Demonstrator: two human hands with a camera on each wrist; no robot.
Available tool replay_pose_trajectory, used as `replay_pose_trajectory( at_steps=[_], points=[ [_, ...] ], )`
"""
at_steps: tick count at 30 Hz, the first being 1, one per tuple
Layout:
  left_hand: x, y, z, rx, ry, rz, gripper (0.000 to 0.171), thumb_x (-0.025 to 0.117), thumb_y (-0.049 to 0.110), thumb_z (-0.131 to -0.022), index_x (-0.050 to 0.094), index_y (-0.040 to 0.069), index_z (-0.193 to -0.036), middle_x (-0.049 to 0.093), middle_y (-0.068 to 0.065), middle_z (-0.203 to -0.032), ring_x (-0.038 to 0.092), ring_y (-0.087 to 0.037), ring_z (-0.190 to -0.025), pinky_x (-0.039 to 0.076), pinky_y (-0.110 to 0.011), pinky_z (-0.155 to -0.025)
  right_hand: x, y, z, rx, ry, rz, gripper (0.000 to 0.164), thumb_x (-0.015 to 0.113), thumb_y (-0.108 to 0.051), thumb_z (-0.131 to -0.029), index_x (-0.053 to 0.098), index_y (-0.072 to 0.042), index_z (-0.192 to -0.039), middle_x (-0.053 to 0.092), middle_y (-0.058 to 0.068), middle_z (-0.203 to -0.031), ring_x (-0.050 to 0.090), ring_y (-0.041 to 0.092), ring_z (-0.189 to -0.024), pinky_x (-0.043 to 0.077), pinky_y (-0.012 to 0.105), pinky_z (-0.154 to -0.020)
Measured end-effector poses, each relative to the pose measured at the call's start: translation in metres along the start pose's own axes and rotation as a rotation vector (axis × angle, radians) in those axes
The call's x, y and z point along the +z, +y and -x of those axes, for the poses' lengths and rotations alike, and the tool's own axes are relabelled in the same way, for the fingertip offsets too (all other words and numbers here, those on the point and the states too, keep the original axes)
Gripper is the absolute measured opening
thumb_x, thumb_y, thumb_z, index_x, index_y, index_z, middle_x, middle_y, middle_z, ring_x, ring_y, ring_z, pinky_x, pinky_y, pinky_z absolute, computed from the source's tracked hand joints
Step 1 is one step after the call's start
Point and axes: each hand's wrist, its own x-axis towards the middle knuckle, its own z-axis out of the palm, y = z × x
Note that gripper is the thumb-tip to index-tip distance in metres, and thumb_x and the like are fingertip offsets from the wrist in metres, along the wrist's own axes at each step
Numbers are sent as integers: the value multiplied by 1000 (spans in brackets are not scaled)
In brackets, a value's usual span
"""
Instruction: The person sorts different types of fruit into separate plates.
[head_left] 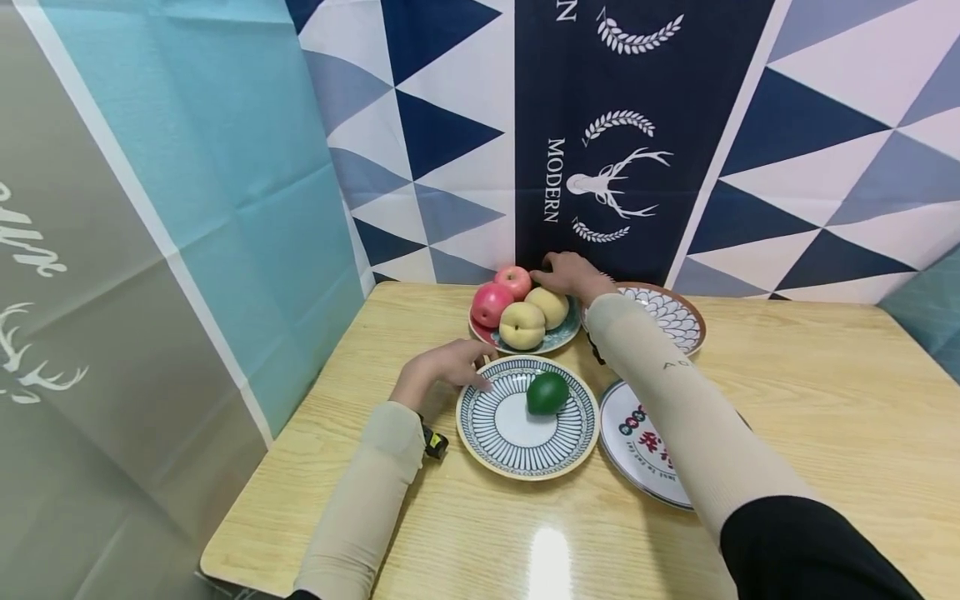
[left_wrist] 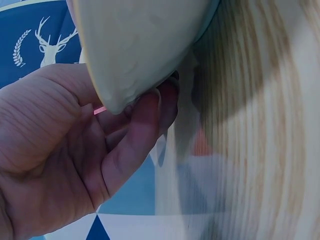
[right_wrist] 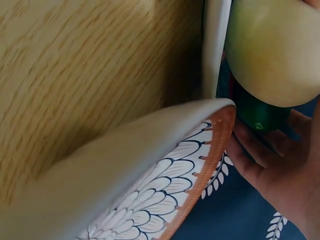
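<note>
In the head view my left hand (head_left: 452, 364) grips the left rim of a striped plate (head_left: 487, 442). Its thumb lies over the rim, and the left wrist view shows curled fingers (left_wrist: 145, 120) under the edge. On that plate sits a dark green oval fruit (head_left: 547, 393). My right hand (head_left: 573, 275) reaches behind a plate of fruit (head_left: 562, 337), beside a pink apple (head_left: 513, 282) and two yellow peaches (head_left: 522, 326). From the right wrist, its fingers curl round another dark green fruit (right_wrist: 262, 112), partly hidden behind a peach (right_wrist: 277, 55).
Right of the fruit plate stands a brown-rimmed plate (head_left: 693, 321) with a petal pattern. A white plate with red characters (head_left: 626, 446) lies under my right forearm. Another pink-red fruit (head_left: 492, 305) sits at the fruit plate's left. A patterned cloth (head_left: 450, 208) hangs behind the wooden table (head_left: 825, 392).
</note>
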Motion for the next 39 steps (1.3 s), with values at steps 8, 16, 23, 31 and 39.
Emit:
replay_pose_trajectory(
  at_steps=[8,16,23,31,39],
  points=[
    [0,-2,-1,-4,7,-3,33,78,16,-97,63,16,-126,62,-10,-123,63,-23,-98,59,-32,-70,8,6,-8,0,-21,-94,54,48,-44,-106,58,-4,-142,52,25,-150,46,43,-138,36,56,-117],
    [-1,0,-3,-20,-7,-2,36,78,16,-98,62,16,-131,63,-12,-126,64,-24,-103,60,-33,-74,9,12,-10,14,-58,-116,54,51,-42,-105,62,-3,-140,53,26,-150,47,42,-136,37,56,-116],
    [-2,-2,-4,-12,3,-18,35,79,17,-97,63,16,-128,64,-10,-126,63,-22,-103,59,-31,-77,0,5,-10,-1,-114,-99,56,56,-42,-101,63,-3,-140,57,25,-144,54,39,-123,48,52,-104],
    [-5,-2,-7,-2,3,-19,32,80,17,-96,64,16,-124,64,-9,-124,61,-22,-108,57,-33,-81,-6,3,-10,69,-194,-130,64,55,-44,-101,53,-3,-150,51,25,-147,55,39,-119,53,52,-96],
    [-3,-2,-6,-4,6,-30,32,79,17,-96,64,16,-125,64,-9,-125,61,-23,-108,57,-32,-80,-7,4,-12,88,-199,-119,66,53,-45,-101,51,1,-149,52,26,-147,56,38,-121,55,51,-97]
  ],
)
